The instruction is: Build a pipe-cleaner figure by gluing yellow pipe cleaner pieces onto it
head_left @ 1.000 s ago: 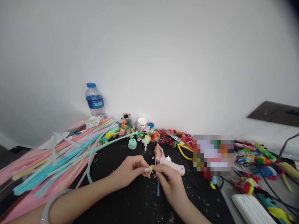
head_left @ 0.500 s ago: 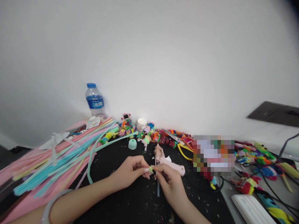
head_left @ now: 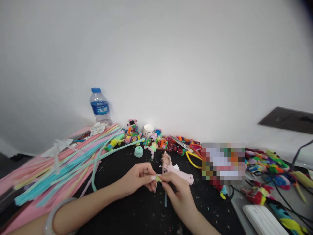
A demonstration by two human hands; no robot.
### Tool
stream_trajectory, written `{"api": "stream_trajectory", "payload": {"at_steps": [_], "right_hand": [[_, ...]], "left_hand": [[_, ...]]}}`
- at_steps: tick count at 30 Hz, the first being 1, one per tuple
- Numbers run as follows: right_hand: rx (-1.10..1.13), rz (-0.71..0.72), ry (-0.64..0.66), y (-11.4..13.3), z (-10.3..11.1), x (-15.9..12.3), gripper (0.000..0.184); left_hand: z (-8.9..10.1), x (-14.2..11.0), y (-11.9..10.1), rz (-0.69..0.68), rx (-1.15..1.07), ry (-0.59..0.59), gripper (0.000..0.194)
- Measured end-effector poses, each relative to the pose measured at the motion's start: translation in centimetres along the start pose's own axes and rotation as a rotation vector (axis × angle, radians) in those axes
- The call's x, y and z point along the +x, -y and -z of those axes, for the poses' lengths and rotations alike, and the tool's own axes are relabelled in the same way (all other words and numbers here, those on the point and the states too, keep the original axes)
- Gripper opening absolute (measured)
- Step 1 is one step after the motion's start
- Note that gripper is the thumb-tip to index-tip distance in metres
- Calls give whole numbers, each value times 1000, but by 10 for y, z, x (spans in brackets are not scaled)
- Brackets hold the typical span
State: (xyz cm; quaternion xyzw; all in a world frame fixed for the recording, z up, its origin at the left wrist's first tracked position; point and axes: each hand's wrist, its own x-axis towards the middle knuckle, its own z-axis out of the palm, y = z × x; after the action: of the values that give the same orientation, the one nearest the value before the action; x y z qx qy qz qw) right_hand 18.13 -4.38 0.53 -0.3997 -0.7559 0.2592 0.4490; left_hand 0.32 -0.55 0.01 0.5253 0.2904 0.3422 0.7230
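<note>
Between my two hands is a small yellow-green fuzzy piece (head_left: 158, 179), mostly covered by the fingers. My left hand (head_left: 140, 178) pinches it from the left between thumb and fingers. From the right, my right hand (head_left: 176, 186) pinches the same piece with thumb and forefinger. Just behind them a pink glue gun (head_left: 174, 170) lies on the black mat (head_left: 117, 210), its clear glue stick (head_left: 165, 199) pointing towards me. A coiled mint-green pipe cleaner piece (head_left: 138, 151) sits on the mat beyond my left hand.
Pipe cleaners (head_left: 70, 169) in many colours spread on the left. A water bottle (head_left: 99, 106) stands by the wall. Scissors (head_left: 193, 156) with yellow and red handles lie near colourful fuzzy figures (head_left: 133, 138). A white power strip (head_left: 265, 218) and black cables are at right.
Both hands have stayed in nearly the same place. The fingers have shifted slightly around the piece, and the dark part that showed beside it is out of sight now.
</note>
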Motion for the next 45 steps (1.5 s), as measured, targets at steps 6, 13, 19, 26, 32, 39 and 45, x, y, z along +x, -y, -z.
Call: {"api": "stream_trajectory", "payload": {"at_steps": [6, 13, 19, 26, 32, 39, 45], "right_hand": [[86, -21, 0, -2, -1, 0, 22], [72, -45, 9, -2, -1, -2, 22], [35, 0, -16, -1, -1, 0, 21], [-86, 77, -162, -7, 2, -1, 21], [-106, 86, -160, -7, 3, -4, 20], [-111, 39, -155, -6, 3, -4, 19], [-89, 49, -145, -6, 3, -4, 19]], "left_hand": [[0, -1, -3, 39, 18, -36, 27], [-2, -2, -5, 46, 26, -32, 26], [-3, -2, -6, 36, 73, -70, 23], [11, 2, -8, -24, 299, -214, 22], [23, 1, -24, -284, 920, -487, 34], [60, -3, -52, -324, 1187, -707, 23], [118, -14, -63, -192, 1592, -949, 29]]}}
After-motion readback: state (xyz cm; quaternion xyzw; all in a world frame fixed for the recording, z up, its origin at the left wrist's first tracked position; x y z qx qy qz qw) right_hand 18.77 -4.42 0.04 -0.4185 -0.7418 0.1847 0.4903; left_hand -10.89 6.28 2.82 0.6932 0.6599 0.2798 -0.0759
